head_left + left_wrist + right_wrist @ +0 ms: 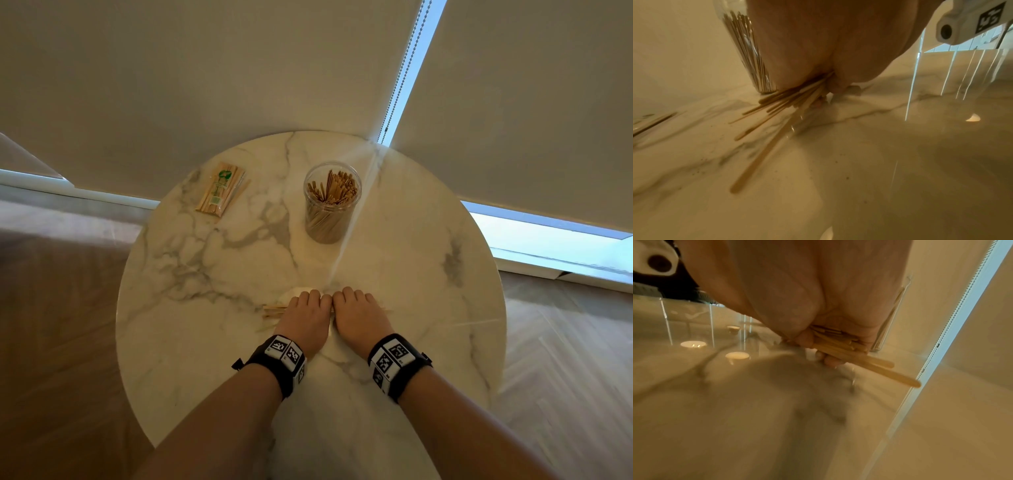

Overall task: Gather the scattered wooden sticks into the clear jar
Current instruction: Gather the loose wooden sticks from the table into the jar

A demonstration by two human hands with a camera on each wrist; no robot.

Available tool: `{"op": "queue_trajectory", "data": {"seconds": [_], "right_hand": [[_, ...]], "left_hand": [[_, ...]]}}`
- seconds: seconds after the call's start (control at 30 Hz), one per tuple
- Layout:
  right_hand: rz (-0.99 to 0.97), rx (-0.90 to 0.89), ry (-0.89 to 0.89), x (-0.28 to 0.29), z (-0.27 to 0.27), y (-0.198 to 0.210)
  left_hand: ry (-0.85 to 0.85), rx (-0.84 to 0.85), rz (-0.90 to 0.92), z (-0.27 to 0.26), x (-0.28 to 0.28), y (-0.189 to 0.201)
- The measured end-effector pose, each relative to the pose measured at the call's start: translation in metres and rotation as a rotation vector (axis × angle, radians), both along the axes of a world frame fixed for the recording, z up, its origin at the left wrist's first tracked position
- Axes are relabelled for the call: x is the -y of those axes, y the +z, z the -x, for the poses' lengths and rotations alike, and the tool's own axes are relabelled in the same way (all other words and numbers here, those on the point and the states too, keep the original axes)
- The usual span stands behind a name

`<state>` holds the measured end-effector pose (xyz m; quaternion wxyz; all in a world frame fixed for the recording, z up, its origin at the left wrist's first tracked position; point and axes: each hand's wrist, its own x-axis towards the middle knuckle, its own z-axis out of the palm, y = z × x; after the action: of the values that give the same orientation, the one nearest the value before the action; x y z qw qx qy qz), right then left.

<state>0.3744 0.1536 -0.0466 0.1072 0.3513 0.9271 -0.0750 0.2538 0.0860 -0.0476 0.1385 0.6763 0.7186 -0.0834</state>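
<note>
A clear jar point(331, 204) holding several wooden sticks stands upright at the back middle of the round marble table point(428, 260). Near the front middle, my left hand point(305, 317) and right hand point(358, 317) sit side by side, both curled round one bundle of loose wooden sticks point(274, 311) lying on the tabletop. The stick ends fan out left of the left hand point(764, 112) and poke out right of the right hand's fingers point(869, 360). The jar point(748, 53) shows behind the left hand. The middle of the bundle is hidden under the palms.
A clear packet of wooden sticks point(221, 190) lies at the table's back left. White roller blinds with a bead chain point(404, 68) hang behind the table. The table edge curves close on both sides, with floor below.
</note>
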Motion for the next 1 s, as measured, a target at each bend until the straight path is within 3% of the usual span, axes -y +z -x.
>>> {"op": "queue_trajectory", "data": {"seconds": [0.23, 0.33, 0.47, 0.67, 0.8, 0.9, 1.0], "right_hand": [[0.073, -0.014, 0.054, -0.007, 0.006, 0.044], [0.132, -0.030, -0.043, -0.028, -0.002, 0.064], [0.363, -0.107, -0.234, -0.041, -0.006, 0.072], [0.570, -0.257, -0.293, -0.028, 0.010, 0.085], [0.558, -0.326, -0.270, -0.032, 0.007, 0.094], [0.502, -0.464, -0.320, -0.035, 0.006, 0.096], [0.490, -0.577, -0.452, -0.032, 0.008, 0.098]], "left_hand": [[0.062, 0.122, 0.044, 0.015, -0.006, 0.013], [0.161, 0.172, 0.039, 0.025, -0.006, 0.021], [0.198, 0.200, 0.009, 0.021, -0.010, 0.038], [0.250, 0.409, 0.031, 0.007, -0.018, 0.055], [0.290, 0.646, 0.017, 0.013, -0.014, 0.060], [0.338, 0.672, -0.032, 0.022, -0.014, 0.059], [0.570, 0.793, -0.122, 0.039, -0.015, 0.058]]}}
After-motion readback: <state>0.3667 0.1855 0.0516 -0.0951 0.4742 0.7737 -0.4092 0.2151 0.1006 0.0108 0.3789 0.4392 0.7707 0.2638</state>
